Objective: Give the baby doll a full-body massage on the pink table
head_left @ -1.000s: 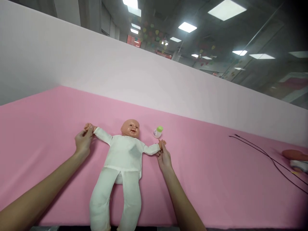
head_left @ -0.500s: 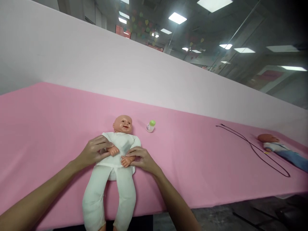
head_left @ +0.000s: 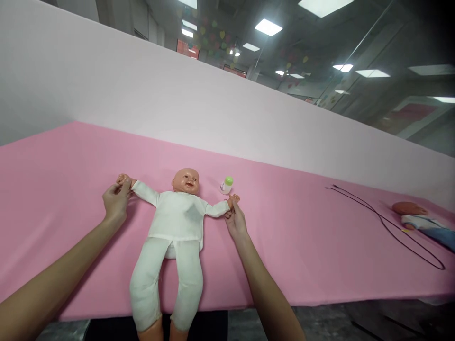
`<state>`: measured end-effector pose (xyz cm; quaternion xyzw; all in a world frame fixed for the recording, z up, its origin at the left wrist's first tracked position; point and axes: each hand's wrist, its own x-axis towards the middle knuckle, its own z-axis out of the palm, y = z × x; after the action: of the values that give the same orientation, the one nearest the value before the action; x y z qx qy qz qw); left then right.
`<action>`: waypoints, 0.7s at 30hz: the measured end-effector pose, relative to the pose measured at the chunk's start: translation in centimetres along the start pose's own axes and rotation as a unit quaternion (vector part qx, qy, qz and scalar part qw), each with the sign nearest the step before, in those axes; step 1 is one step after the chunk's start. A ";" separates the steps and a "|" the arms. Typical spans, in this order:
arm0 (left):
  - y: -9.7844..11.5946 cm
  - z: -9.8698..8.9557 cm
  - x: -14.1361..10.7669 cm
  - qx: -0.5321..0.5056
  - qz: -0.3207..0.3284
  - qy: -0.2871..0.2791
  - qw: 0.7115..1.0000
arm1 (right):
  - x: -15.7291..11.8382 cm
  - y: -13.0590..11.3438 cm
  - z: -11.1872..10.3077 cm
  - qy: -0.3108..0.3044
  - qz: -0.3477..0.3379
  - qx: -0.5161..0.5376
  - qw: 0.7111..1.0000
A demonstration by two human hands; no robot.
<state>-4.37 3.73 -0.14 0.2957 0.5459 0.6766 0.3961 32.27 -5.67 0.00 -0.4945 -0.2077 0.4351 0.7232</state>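
Note:
A baby doll (head_left: 181, 215) in a white top and white trousers lies on its back on the pink table cover (head_left: 284, 232), its legs reaching over the near edge. Both of its arms are stretched out sideways. My left hand (head_left: 117, 199) is closed around the doll's hand (head_left: 124, 179) on the left. On the other side, my right hand (head_left: 235, 219) pinches the doll's other hand (head_left: 232, 201) at the wrist. Just beyond that hand stands a small bottle (head_left: 226, 185) with a green cap.
A thin black cable (head_left: 384, 222) lies looped on the right of the table. Beside it is a second doll (head_left: 414, 220) in blue and white clothes. A white partition (head_left: 213, 113) runs along the back, with glass above.
My hands have moved apart, drawing the doll's arms from its chest out to both sides. The view has shifted slightly.

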 end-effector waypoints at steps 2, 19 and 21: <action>0.8 0.2 -1.2 0.013 0.068 -0.043 0.997 | -0.5 -0.7 0.2 -0.038 -0.042 -0.016 0.998; -0.1 0.4 -5.4 0.179 0.466 -0.290 0.816 | -5.7 0.9 2.7 -0.375 -0.217 -0.279 0.857; 0.0 0.5 -4.9 0.157 0.413 -0.220 0.870 | -4.9 1.2 2.6 -0.322 -0.195 -0.244 0.894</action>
<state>-1.44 -0.28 0.14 0.6936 0.3719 0.6013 0.1383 27.29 -8.20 0.67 -0.4378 -0.6207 0.3565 0.5441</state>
